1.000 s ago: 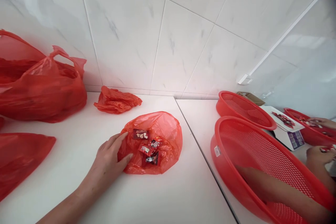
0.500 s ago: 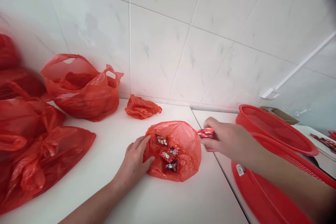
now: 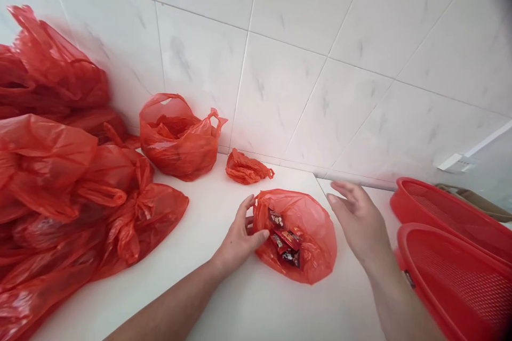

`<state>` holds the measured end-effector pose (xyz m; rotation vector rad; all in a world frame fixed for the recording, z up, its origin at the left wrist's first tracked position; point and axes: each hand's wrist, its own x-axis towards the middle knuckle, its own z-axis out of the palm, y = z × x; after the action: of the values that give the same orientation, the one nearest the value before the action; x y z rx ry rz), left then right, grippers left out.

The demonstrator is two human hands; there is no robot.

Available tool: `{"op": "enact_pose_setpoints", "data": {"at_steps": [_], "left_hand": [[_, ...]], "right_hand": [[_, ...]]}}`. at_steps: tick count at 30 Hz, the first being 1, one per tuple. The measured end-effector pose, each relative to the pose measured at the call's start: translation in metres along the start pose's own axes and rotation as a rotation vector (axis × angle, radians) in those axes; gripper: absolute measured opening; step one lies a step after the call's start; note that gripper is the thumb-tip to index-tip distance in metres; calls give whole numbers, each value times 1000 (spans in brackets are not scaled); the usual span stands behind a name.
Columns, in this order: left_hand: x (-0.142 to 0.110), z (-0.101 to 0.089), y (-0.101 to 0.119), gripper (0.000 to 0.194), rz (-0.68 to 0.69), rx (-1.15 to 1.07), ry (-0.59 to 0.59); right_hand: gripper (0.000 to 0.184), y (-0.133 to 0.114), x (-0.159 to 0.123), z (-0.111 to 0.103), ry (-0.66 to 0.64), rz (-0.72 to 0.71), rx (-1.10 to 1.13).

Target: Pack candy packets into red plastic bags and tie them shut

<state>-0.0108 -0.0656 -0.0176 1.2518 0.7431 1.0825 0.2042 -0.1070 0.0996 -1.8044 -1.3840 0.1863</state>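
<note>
An open red plastic bag (image 3: 320, 234) rests on the white table with several small wrapped packets (image 3: 286, 240) inside, dark red and red with printing. My left hand (image 3: 242, 234) is at the bag's left rim, thumb over the edge and fingers on the outer side, holding it. To the right of the bag, my right hand (image 3: 360, 224) hovers empty with its fingers apart, not touching the bag.
A crumpled red bag (image 3: 246, 168) lies by the tiled wall, beside a fuller handled red bag (image 3: 180, 149). Piled red bags (image 3: 72, 186) cover the left side. Red plastic baskets (image 3: 452, 277) stand at right, past a table seam.
My right hand has let go of the shiny red packet it held; a further red packet now lies in the bag. The view has shifted left, and the left hand stays at the rim.
</note>
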Motion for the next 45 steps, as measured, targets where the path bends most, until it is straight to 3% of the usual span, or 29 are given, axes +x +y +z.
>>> {"op": "enact_pose_setpoints", "data": {"at_steps": [2,5,8,11,15,18,21,25,27,29,33,37,41,43,45], "left_hand": [[2,-2,-1,82,-81,-207,57],[6,-6,-1,76,-150,-390,108],[7,-9,0,70,-186,-509,38],[6,-10,1,77,-237,-530,-18],[5,-7,3,79,-235,-521,-70],[7,-8,6,71,-221,-503,-35],[13,-15,10,63,-205,-470,127],[22,-29,24,48,-189,-464,361],[25,-32,38,35,-172,-472,361],[28,-30,59,28,-109,-469,287],[37,-19,108,41,67,-337,165],[44,-11,149,48,219,34,167],[35,-11,178,26,450,748,421],[27,-11,188,13,523,975,496],[19,-10,195,13,484,1026,496]], "right_hand": [[52,33,-11,12,191,154,95],[61,81,-20,25,275,433,280],[66,107,-25,33,9,655,607],[58,108,-33,38,-316,658,808],[51,98,-43,43,-512,554,1071],[39,101,-43,43,-554,559,1202],[12,115,-40,44,-447,583,1315],[13,122,-32,41,-259,597,1325],[18,114,-26,34,-174,608,1323],[21,98,-17,24,-132,599,1361],[22,61,4,-1,-110,463,1398],[24,39,22,-13,58,264,1221],[24,32,33,-15,341,238,1073],[25,30,39,-14,368,227,1166],[27,26,46,-13,288,228,1308]]}}
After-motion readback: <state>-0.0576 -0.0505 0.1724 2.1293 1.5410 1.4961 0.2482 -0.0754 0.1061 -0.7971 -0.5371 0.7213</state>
